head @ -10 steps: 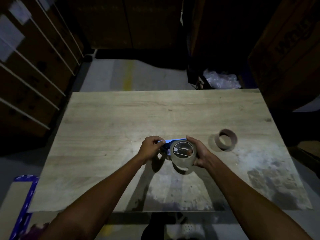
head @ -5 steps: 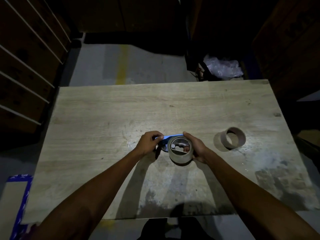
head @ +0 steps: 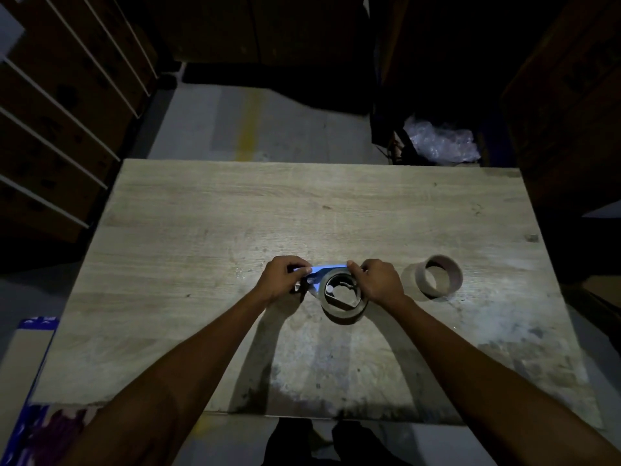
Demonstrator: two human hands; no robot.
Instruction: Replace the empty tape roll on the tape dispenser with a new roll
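A blue tape dispenser lies on the wooden table in the middle near the front. A new roll of clear tape sits on the dispenser's hub and rests on the table. My left hand pinches the dispenser's blue front end. My right hand grips the top right of the tape roll. The empty brown cardboard core lies on its side to the right, apart from both hands.
Cardboard boxes and white shelf rails stand to the left. A clear plastic bag lies beyond the table's far right edge. A blue-edged box sits on the floor at the lower left.
The dispenser with the roll has come down from just above the table onto its surface. My right hand has shifted from the roll's side to its top.
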